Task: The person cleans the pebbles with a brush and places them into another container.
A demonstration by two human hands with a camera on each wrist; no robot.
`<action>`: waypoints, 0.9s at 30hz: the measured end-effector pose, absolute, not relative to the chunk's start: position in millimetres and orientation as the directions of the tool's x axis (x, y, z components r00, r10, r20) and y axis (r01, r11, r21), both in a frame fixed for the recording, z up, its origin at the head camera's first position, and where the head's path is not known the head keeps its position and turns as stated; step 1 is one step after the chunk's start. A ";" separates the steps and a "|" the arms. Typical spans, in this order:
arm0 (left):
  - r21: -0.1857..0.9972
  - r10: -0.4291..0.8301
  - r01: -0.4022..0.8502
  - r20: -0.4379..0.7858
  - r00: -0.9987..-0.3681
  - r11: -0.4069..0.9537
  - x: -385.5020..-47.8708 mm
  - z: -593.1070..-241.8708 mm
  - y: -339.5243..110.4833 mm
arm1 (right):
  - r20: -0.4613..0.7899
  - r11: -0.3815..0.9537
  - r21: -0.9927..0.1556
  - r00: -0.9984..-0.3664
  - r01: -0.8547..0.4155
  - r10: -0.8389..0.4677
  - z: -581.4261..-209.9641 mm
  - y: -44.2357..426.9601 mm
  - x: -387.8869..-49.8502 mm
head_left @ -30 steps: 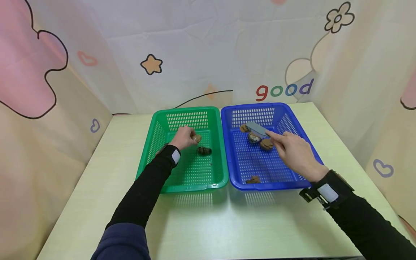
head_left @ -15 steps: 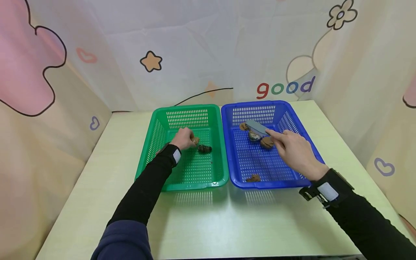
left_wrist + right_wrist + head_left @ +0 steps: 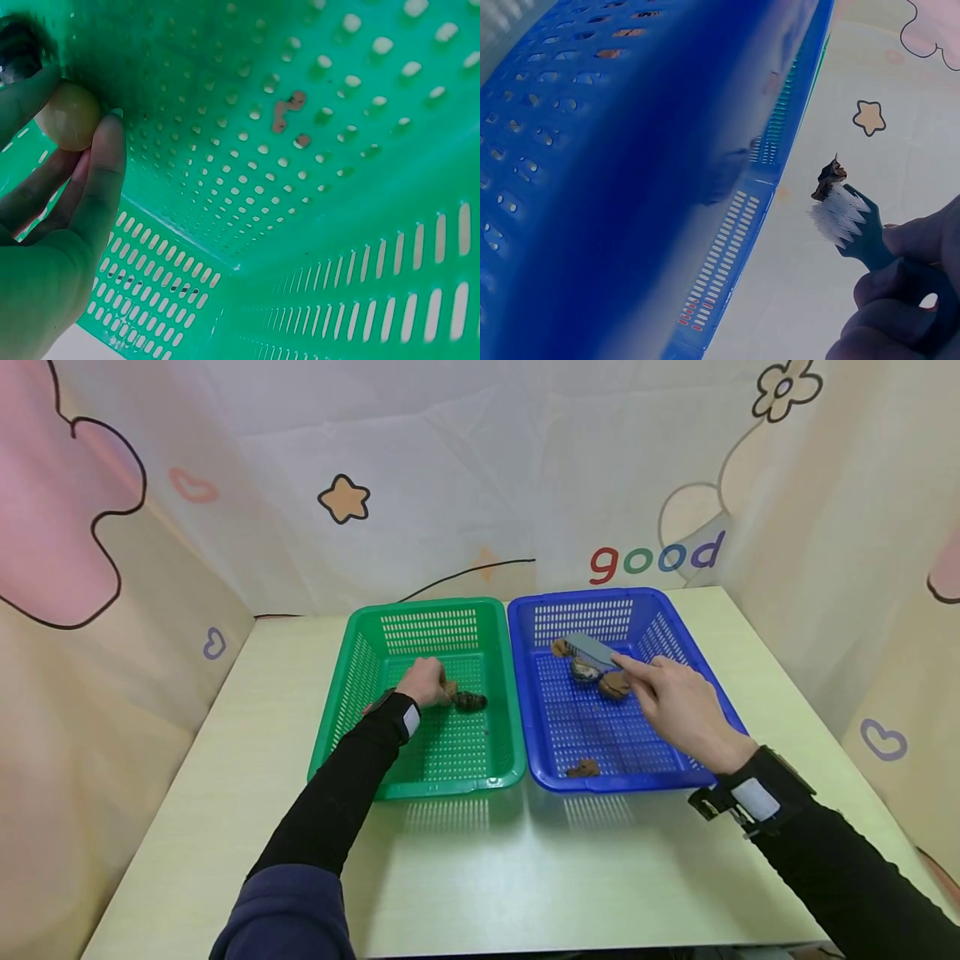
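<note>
In the green basket [image 3: 450, 789], my left hand [image 3: 423, 682] pinches a smooth, rounded tan object [image 3: 71, 116] between thumb and fingertips; whether it is shell or stone I cannot tell. Right beside it lies a dark, ridged, shell-like piece [image 3: 470, 701]. Over the blue basket [image 3: 622, 782], my right hand [image 3: 682, 706] grips a small grey-blue brush [image 3: 588, 650], forefinger stretched along it. White bristles [image 3: 840, 214] show in the right wrist view, with a dark brown piece [image 3: 829, 178] at their far end. Under the brush sit a patterned roundish piece [image 3: 583, 671] and a brown rounded one [image 3: 615, 686].
Another tan piece [image 3: 560, 647] lies at the brush's tip, and a brown irregular piece [image 3: 583, 768] near the blue basket's front wall. Both baskets stand side by side on a pale table [image 3: 525, 877]. A printed curtain [image 3: 450, 468] surrounds the back and sides.
My left hand has lowered the tan object toward the basket floor, close against the dark piece. The right hand and brush keep nearly the same place.
</note>
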State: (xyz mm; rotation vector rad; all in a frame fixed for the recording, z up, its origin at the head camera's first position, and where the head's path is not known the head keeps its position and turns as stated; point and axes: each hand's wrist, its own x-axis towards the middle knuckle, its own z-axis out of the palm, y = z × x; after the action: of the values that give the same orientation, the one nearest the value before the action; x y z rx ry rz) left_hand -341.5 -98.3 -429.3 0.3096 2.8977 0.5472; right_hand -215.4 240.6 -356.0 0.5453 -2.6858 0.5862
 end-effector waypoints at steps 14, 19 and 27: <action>0.388 0.283 0.194 -0.185 -0.941 0.901 -345.7 -414.7 -100.5 | 0.468 0.831 -0.302 -0.832 -0.467 -0.298 -352.3 238.5 -214.4; 0.498 0.319 0.237 -0.086 -0.944 0.834 -338.3 -383.6 -85.4 | 0.475 0.829 -0.308 -0.830 -0.467 -0.291 -349.2 237.0 -214.7; 0.641 0.469 0.419 0.103 -0.877 0.643 -326.9 -354.5 -48.3 | 0.456 0.818 -0.330 -0.839 -0.471 -0.298 -349.4 232.3 -217.0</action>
State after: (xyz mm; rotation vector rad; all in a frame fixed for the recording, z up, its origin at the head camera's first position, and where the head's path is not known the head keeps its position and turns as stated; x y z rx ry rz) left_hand -326.9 -48.3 -354.5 0.7529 2.7812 1.0571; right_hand -217.0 232.3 -349.4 0.5773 -2.6149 0.6167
